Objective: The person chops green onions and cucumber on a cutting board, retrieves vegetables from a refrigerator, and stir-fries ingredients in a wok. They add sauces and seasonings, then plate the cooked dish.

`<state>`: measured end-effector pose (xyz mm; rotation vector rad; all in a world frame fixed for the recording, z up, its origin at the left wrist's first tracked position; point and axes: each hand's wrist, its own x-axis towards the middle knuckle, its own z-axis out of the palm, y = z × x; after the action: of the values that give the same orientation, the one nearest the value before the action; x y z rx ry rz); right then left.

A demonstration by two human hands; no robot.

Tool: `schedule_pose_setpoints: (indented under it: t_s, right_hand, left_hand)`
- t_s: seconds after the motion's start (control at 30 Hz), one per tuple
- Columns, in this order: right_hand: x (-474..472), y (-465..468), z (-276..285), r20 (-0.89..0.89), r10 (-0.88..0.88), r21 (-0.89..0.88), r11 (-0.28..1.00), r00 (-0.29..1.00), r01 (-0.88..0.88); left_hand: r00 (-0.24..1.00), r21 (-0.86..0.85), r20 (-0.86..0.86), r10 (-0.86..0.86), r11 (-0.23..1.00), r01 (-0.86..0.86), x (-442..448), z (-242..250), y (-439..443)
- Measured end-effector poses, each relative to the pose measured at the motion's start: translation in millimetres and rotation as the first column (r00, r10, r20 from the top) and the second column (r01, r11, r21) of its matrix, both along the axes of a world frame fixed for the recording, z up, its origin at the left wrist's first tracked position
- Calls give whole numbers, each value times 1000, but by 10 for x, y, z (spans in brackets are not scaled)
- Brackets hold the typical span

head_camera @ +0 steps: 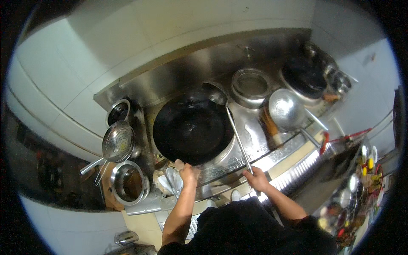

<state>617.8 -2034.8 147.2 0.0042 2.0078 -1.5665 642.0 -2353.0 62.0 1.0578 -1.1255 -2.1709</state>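
A large black wok (193,127) sits on the burner of a stainless steel range. My left hand (188,174) is closed at its near rim; the exact grip is partly hidden by my fingers. In my right hand (256,180) is the long metal handle of a ladle (217,94). The ladle's bowl rests against the far right part of the wok, and its handle slants back over the right rim. Nothing but a dark sheen shows inside the wok. A crumpled pale cloth or wrapper (169,181) lies left of my left hand.
At left, a perforated strainer (118,142) lies over a pot, beside a steel pot of brown liquid (129,183). On the right are a lidded-looking steel pot (251,86), a wooden-handled brush (271,127), a large metal scoop (286,109) and a second dark wok (304,76). Several seasoning bowls (346,197) stand far right.
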Motion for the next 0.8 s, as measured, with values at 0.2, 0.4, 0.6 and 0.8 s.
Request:
schedule_pose_setpoints:
  t_s: [0.2,0.4,0.6,0.8]
  right_hand:
    - [-178,-23,-81,-97,67,127,990,993,-55]
    - [-248,41,-4,-193,129,107,988,973,-110]
    - [-282,-99,-314,-85,117,111,988,989,-108]
    - [-458,242,-572,-499,372,504,859,783,-87]
  left_hand:
    - [997,-75,65,35,997,-30,-3,75,34]
    - [994,-29,105,-11,999,14,15,136,117]
    - [945,-87,317,-75,990,108,-338,-83,121]
    - [898,-150,341,-278,927,344,-11,48,495]
